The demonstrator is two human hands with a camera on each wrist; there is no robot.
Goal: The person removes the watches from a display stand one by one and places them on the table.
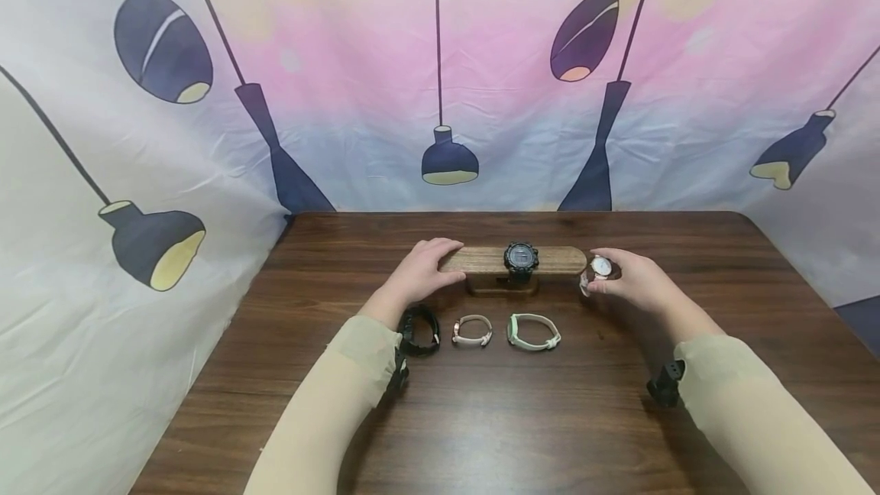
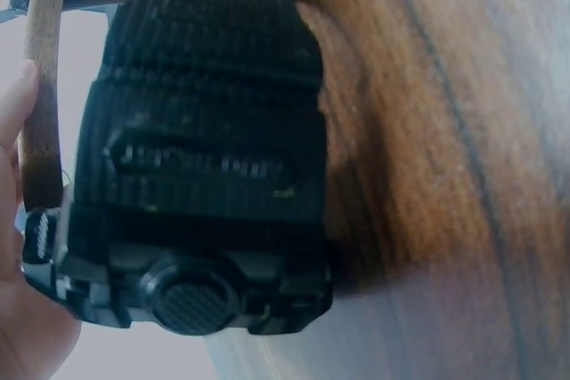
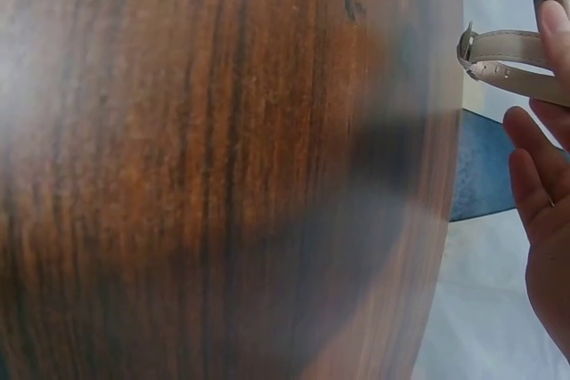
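A wooden watch stand (image 1: 474, 260) with a horizontal bar stands toward the back of the table. Around the bar, right of its middle, sits a black digital watch (image 1: 522, 257). My left hand (image 1: 421, 273) grips the bar's left end between thumb and fingers. Beside the right end, my right hand (image 1: 635, 279) pinches a small wristwatch (image 1: 601, 266) with a white dial. In the right wrist view, that watch's pale buckled strap (image 3: 512, 46) forms a loop by the bar's end; whether it is around the bar I cannot tell.
In front of the stand lie a black watch (image 1: 420, 331), a slim pale-strapped watch (image 1: 472, 331) and a light green-white watch (image 1: 534, 332), side by side. The black one is close under my left wrist. A printed cloth (image 1: 385, 98) hangs behind the brown table (image 1: 481, 418).
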